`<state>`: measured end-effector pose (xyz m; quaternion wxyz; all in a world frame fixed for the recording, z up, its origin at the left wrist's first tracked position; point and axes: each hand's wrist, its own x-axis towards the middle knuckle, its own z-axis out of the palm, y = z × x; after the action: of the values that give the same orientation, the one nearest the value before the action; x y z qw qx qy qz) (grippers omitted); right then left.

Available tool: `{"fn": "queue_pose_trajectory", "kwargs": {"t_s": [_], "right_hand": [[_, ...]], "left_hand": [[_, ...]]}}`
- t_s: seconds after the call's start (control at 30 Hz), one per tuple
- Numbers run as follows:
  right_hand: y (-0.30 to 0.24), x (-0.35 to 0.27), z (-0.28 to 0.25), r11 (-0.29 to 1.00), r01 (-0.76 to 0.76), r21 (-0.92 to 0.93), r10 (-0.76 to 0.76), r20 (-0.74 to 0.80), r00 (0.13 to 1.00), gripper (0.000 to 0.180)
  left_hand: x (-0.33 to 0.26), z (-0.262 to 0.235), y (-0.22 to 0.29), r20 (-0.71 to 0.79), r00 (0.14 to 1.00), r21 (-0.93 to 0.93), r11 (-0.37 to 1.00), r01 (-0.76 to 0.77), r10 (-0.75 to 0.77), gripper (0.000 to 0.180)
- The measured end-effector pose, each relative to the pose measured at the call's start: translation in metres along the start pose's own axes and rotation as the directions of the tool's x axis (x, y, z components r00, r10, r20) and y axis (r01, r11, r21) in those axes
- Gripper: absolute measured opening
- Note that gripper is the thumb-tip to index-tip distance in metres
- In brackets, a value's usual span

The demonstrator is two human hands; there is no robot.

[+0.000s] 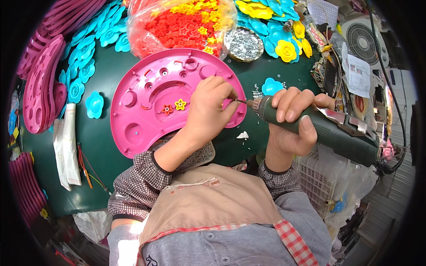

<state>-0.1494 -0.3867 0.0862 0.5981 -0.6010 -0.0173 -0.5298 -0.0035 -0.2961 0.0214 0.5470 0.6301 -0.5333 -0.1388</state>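
A pink curved plastic panel (148, 122) lies before me on the green table, with molded rings, posts and hollows. Fitted near its middle are a red star piece (167, 109) and a yellow star piece (180, 104). My right hand (290, 117) grips a dark green electric screwdriver (339, 139), held sideways with its bit pointing left. Over the panel's right part, my left hand (211, 108) is closed in a pinch at the tip of the bit. Whatever those fingers hold is too small to make out.
A clear bag of red and yellow stars (177, 33) stands behind the panel, beside a round tin of small metal pieces (244, 44). Blue flower-shaped pieces (94, 105) lie about. Stacked pink panels (42, 88) stand left; a fan (361, 40) is far right. The screwdriver's cord (401, 133) hangs right.
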Motion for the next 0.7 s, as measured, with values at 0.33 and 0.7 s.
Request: {"fn": "queue_pose_trajectory", "kwargs": {"t_s": [0.33,0.7], "right_hand": [[0.039,-0.025,-0.001,0.987,-0.152,-0.046,0.153,0.009,0.988,0.044],[0.07,-0.033,-0.007,0.992,-0.115,-0.055,0.121,0.136,0.983,0.038]], "left_hand": [[-0.046,-0.047,-0.007,0.101,0.994,0.088,0.995,0.036,-0.045,0.014],[-0.059,-0.041,-0.018,0.088,0.995,-0.029,0.998,0.05,-0.047,0.014]]}}
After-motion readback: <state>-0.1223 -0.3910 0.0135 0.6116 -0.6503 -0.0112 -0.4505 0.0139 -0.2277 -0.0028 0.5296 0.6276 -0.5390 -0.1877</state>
